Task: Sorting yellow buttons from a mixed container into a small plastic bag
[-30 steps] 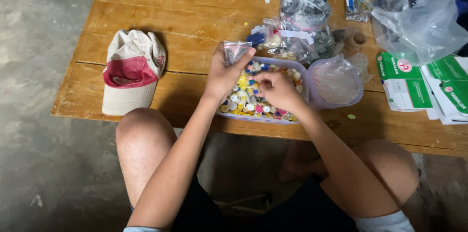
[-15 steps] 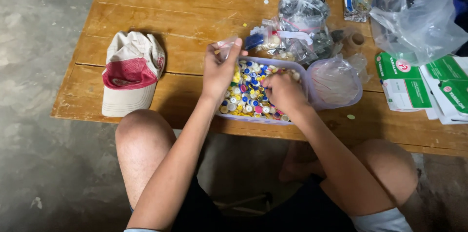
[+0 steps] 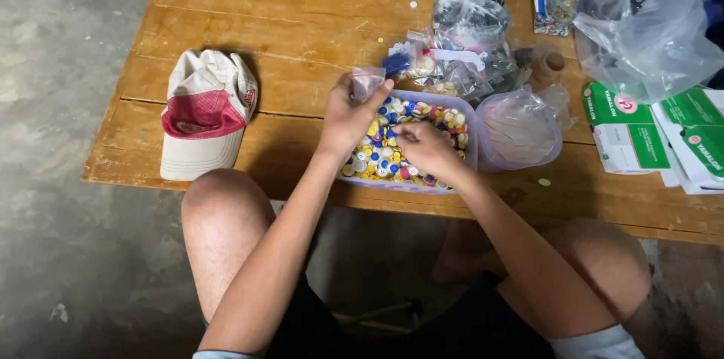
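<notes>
Over a low wooden table (image 3: 226,19), a seated person works above a clear plastic tub (image 3: 407,144) heaped with small yellow, blue and white discs (buttons or caps; too small to tell). Half a second ago the left hand (image 3: 348,114) sat lower over the tub; now it is raised, thumb and fingers pinching a small clear plastic bag (image 3: 367,81) held upright. The right hand (image 3: 424,146) has settled onto the discs, fingertips drawn together around one blue piece, which suggests pieces are being bagged. A red-and-cream cap (image 3: 204,114) lies to the left, a clear lid (image 3: 519,129) and green-and-white cartons (image 3: 641,129) to the right. Bare concrete floor (image 3: 60,140) surrounds the table.
</notes>
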